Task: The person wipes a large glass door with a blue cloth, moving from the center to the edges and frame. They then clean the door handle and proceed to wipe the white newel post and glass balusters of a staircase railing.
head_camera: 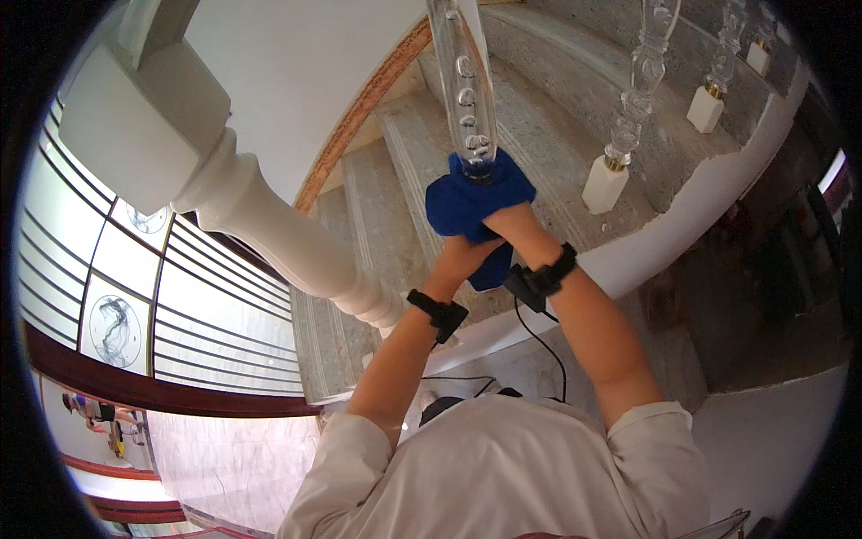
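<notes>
A dark blue cloth (471,202) is wrapped around the lower part of a clear baluster (466,101) on the staircase. My right hand (515,219) presses into the cloth from the right, its fingers hidden by the fabric. From the left and slightly lower, my left hand (468,252) reaches under the cloth, its fingers also mostly covered. A loose end of the cloth hangs below my hands. Black straps with small devices circle both wrists.
A thick cream newel post (269,229) stands to the left. More clear balusters on white bases (605,185) rise at the right along the curved stair edge (673,236). Grey stone steps (431,162) lie behind the cloth. A black cable (555,350) hangs below my right wrist. A person (101,411) is far off at lower left.
</notes>
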A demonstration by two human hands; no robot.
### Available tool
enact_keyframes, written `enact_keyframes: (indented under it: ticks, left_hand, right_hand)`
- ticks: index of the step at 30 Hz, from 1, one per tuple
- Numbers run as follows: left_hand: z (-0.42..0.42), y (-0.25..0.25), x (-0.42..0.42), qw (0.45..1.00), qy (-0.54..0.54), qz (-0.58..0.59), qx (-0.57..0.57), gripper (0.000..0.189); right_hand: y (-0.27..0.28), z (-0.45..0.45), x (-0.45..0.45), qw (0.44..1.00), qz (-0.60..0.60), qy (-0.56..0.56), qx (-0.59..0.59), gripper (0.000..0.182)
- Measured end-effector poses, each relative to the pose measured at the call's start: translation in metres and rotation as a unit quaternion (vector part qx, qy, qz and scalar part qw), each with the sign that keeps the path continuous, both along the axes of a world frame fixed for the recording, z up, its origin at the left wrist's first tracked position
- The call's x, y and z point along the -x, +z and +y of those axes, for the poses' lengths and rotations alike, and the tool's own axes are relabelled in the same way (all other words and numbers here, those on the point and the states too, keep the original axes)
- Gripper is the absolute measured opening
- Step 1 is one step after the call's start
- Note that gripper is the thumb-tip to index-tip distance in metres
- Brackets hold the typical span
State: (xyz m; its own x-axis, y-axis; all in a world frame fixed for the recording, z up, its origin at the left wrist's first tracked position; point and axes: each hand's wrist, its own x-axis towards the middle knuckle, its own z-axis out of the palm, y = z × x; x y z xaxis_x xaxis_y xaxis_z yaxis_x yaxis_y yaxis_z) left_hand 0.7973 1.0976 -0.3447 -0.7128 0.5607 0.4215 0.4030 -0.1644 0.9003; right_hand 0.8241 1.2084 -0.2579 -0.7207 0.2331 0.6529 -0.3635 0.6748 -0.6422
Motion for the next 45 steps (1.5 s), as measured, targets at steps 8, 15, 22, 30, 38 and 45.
enact_keyframes:
  ticks: [8, 15, 22, 30, 38, 45]
  left_hand:
    - [-0.029, 0.024, 0.012, 0.993, 0.008, 0.047, 0.106, 0.058]
    - [-0.038, 0.165, 0.013, 0.973, 0.185, 0.14, -0.017, 0.082]
    - [-0.001, 0.276, 0.013, 0.948, 0.201, 0.246, -0.031, 0.075]
    - [-0.02, 0.306, 0.009, 0.962, 0.117, 0.242, -0.047, 0.054]
    - [-0.076, 0.276, 0.026, 0.927, 0.226, 0.3, -0.003, 0.034]
    - [-0.129, 0.289, -0.04, 0.977, 0.149, 0.094, 0.12, 0.042]
  right_hand:
    - [0.053, -0.002, 0.009, 0.997, -0.074, -0.031, -0.012, 0.028]
    - [0.228, -0.009, 0.033, 0.991, 0.1, -0.061, -0.057, 0.019]
    - [0.313, -0.012, 0.029, 0.987, 0.094, -0.088, -0.093, 0.019]
    - [0.33, 0.008, 0.037, 0.901, 0.335, -0.239, -0.135, 0.026]
    - [0.33, -0.148, -0.013, 0.83, 0.345, 0.113, -0.425, 0.069]
    - [0.319, -0.102, -0.011, 0.799, 0.296, 0.064, -0.52, 0.072]
